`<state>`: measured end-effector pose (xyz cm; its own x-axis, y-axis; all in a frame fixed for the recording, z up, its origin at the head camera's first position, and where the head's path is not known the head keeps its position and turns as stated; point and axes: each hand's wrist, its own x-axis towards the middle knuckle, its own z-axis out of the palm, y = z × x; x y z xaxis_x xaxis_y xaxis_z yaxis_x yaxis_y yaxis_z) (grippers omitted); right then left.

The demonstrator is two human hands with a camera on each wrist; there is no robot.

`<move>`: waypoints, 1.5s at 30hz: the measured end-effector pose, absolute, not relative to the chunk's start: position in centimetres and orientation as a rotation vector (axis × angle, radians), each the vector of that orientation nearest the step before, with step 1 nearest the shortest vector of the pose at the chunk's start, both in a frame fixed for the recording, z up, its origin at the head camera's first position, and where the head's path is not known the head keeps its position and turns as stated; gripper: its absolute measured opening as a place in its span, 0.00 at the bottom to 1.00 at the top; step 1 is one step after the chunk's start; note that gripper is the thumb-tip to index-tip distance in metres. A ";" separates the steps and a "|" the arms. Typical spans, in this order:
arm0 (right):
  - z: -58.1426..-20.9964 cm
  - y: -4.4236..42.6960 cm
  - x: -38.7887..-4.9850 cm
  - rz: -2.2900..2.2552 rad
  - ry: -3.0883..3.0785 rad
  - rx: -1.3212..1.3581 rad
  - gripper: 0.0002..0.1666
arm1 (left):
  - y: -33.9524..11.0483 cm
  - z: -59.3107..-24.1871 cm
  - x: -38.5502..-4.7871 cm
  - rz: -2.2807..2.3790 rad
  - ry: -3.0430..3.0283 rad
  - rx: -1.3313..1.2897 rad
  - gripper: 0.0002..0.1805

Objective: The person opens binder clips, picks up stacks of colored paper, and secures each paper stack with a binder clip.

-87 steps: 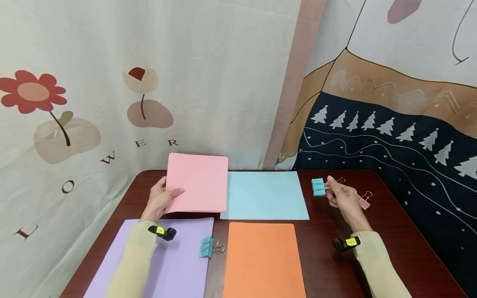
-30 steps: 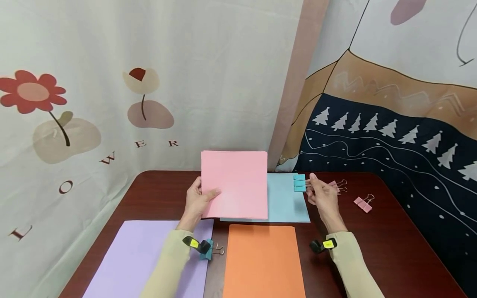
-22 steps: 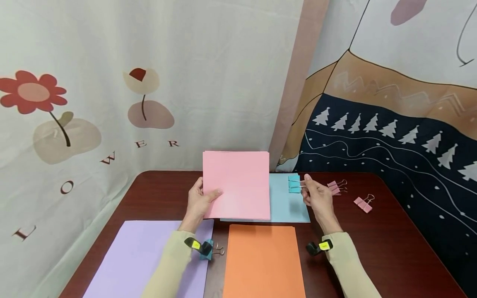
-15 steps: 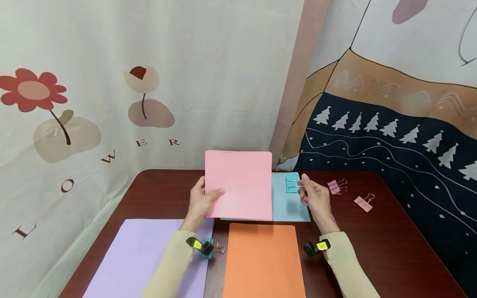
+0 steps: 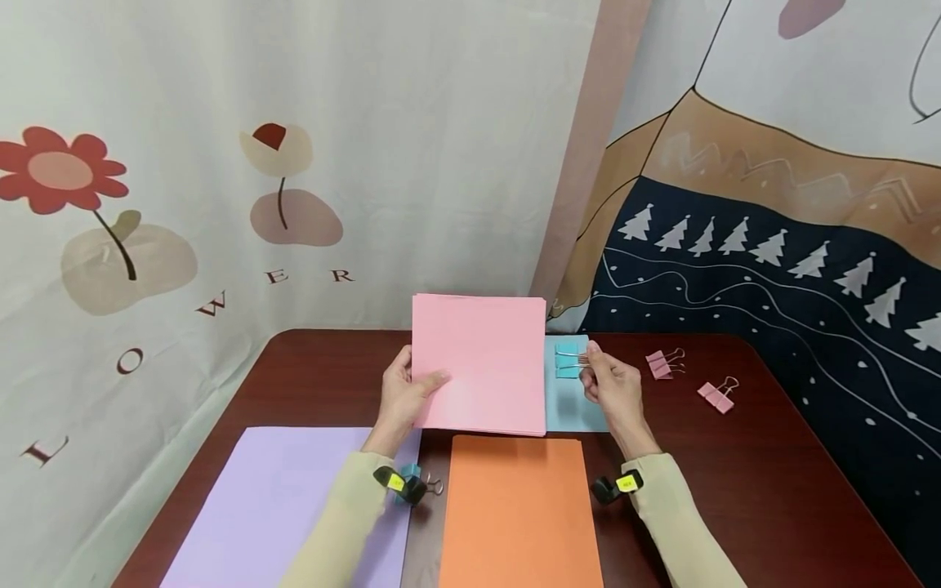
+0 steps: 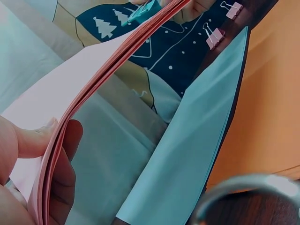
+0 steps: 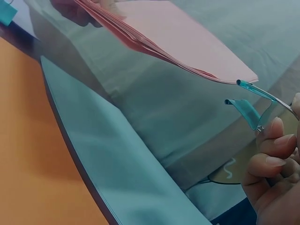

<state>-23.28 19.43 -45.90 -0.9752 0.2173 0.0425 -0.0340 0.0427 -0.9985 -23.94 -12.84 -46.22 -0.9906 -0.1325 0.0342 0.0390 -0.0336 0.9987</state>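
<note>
My left hand [image 5: 403, 400] pinches a stack of pink paper [image 5: 481, 363] at its left edge, thumb in front and fingers behind. The stack is held up off the table, with its many sheet edges showing in the left wrist view. My right hand [image 5: 613, 394] squeezes the wire handles of a teal binder clip [image 5: 568, 361], just right of the stack. In the right wrist view the clip's mouth [image 7: 241, 101] is spread, close to the stack's corner but apparently apart from it. Light blue paper [image 5: 577, 408] lies behind and below, partly covered by the pink stack.
Orange paper [image 5: 520, 514] lies at the front middle and purple paper [image 5: 294, 506] at the front left. Another teal binder clip [image 5: 410, 474] grips the purple paper's right edge, partly hidden by the wrist camera. Two pink binder clips [image 5: 664, 365] lie at the right of the table [image 5: 735, 490].
My left hand has carried the pink stack right, over the light blue paper. My right hand has brought the teal clip left from beside the pink clips, closer to the stack's right edge.
</note>
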 end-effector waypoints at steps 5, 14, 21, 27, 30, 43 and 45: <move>-46.0 19.0 -23.3 2.036 -2.125 -0.184 0.36 | -12.5 -46.3 -23.8 -2.178 -2.095 0.100 0.28; -46.1 18.3 -23.1 2.062 -2.086 -0.188 0.38 | -11.7 -46.3 -23.3 -2.155 -2.140 0.101 0.26; -46.5 17.9 -23.0 2.111 -2.016 -0.174 0.32 | -11.1 -46.4 -23.1 -2.172 -2.126 0.094 0.27; -46.6 17.5 -23.0 2.113 -2.018 -0.172 0.33 | -10.7 -46.5 -22.9 -2.175 -2.108 0.106 0.27; -46.7 17.3 -22.9 2.121 -2.008 -0.190 0.33 | -10.5 -46.6 -22.7 -2.182 -2.101 0.112 0.26; -46.7 17.8 -23.0 2.140 -2.184 -0.268 0.39 | -10.3 -46.3 -22.6 -2.145 -2.159 0.149 0.25; -46.5 18.0 -23.0 2.116 -2.247 -0.255 0.39 | -10.5 -46.3 -22.7 -2.125 -2.181 0.161 0.23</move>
<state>-23.03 18.01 -46.52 -0.9854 0.1503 -0.0800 0.0889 0.0534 -0.9946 -22.72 -10.54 -46.29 -0.9902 -0.1395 -0.0079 -0.0115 0.0251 0.9996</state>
